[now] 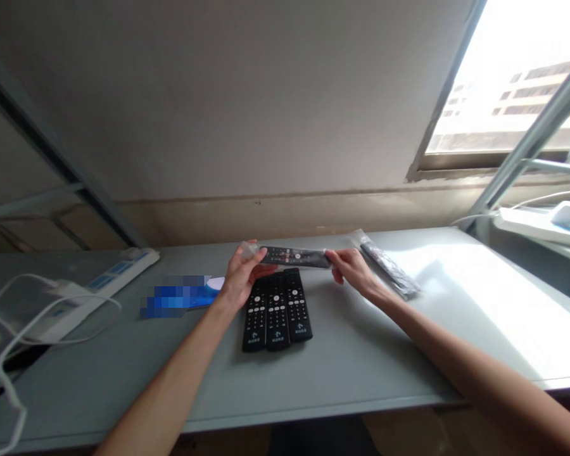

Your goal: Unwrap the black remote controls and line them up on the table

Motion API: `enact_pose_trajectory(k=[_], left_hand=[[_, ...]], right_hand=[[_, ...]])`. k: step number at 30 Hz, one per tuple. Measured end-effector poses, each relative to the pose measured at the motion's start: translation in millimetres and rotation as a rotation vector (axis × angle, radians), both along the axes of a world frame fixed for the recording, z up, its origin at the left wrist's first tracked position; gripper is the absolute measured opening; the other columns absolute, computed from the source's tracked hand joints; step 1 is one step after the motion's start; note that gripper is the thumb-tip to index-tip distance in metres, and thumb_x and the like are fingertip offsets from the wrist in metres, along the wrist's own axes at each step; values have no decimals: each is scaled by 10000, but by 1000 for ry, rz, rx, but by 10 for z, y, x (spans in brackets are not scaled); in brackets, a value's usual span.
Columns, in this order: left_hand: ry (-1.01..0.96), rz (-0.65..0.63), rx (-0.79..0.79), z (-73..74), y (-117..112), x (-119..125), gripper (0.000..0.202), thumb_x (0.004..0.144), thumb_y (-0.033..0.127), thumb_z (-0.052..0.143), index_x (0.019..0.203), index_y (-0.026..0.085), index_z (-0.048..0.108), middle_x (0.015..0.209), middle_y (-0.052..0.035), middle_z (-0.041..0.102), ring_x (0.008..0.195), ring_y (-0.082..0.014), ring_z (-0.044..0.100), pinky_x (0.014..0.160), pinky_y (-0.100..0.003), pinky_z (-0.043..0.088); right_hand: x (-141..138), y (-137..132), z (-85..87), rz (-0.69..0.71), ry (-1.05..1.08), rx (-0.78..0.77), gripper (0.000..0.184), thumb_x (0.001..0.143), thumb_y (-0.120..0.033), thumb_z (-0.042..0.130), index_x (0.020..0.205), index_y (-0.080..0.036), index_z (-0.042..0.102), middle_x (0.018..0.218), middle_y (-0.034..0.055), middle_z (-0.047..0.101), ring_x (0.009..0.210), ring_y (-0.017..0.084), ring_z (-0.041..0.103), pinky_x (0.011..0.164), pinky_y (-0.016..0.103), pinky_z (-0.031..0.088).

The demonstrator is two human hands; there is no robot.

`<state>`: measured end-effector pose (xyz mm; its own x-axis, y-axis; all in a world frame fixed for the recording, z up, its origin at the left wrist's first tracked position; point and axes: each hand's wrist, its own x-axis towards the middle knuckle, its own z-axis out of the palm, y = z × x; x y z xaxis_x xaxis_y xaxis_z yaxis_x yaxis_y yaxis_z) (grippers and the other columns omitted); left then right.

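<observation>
My left hand (241, 278) and right hand (354, 271) have their fingers clamped on the ends of a bagged black remote (294, 256), held just above 3 black remotes (276, 311) on the grey table (361, 373). Another bagged remote (388, 269) lies just beyond my right hand.

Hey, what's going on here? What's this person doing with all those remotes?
A person is holding a black remote control in a clear plastic bag level across a grey table, with the left hand at one end and the right hand at the other. Three unbagged black remotes lie side by side on the table just below it. Another bagged remote lies beyond the right hand, and a white power strip sits off to the left.
</observation>
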<state>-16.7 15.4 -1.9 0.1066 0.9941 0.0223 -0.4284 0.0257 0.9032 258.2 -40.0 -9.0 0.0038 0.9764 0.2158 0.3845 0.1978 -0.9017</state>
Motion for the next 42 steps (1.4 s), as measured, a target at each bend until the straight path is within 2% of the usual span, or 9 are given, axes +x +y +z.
enact_pose_trajectory(k=[3,11,18,22,28,31,35,39,42], left_hand=[[-24,-44,-31,15,6,-25,632,694,239,953,1209,196,590,921,-24,787,644,-224,785,508,-272,635],[-204,-136,-108,69,35,-67,259,852,264,841,1024,175,670,845,9,770,572,-128,730,374,-156,445],[-192,-214,-65,-60,25,-35,345,774,353,926,869,134,677,751,-12,716,531,-92,667,379,-134,446],[-241,-96,-81,-99,51,-30,314,790,332,918,846,129,686,717,-3,707,488,-88,650,443,-166,539],[-333,-117,-107,-52,3,-67,279,765,165,916,982,118,745,865,-44,785,675,-132,760,676,-208,653],[-299,-224,-111,-29,-55,-61,361,728,119,922,1052,110,762,924,-62,800,731,-148,783,750,-221,664],[-313,-158,-144,12,-48,-75,380,726,115,918,1064,139,745,884,-38,803,701,-151,789,715,-218,668],[-397,70,-237,62,68,-145,171,825,139,844,808,138,674,678,11,739,541,-88,706,575,-158,615],[-474,79,-268,88,130,-193,217,916,203,759,743,143,643,631,11,704,516,-58,654,523,-133,563]], right_hand=[[-14,68,294,-97,-124,192,588,982,-597,587,542,-226,469,445,-23,473,466,108,420,505,273,336],[-237,177,1412,211,75,370,310,966,-375,691,752,-176,590,712,6,642,636,106,614,536,230,495],[-72,187,1858,70,138,455,271,1015,-358,540,940,-122,650,848,-37,723,764,90,735,651,278,469],[277,241,1595,-223,516,629,93,958,-298,621,877,-251,624,909,20,765,891,202,787,557,307,450],[244,320,289,-326,847,168,261,786,-301,809,897,-255,578,1076,45,737,883,208,787,602,280,611],[20,249,-112,-278,915,35,423,754,-338,862,1048,-259,568,1126,52,739,989,233,800,669,265,617],[-150,159,-200,-271,762,49,603,816,-439,847,1262,-271,477,1005,44,742,917,273,818,679,315,625],[-149,168,-183,-358,526,109,600,889,-494,769,1320,-259,423,927,25,713,693,242,790,495,279,568],[-132,197,-198,-386,406,94,574,899,-479,747,1319,-258,425,891,9,690,539,182,711,379,233,475]])
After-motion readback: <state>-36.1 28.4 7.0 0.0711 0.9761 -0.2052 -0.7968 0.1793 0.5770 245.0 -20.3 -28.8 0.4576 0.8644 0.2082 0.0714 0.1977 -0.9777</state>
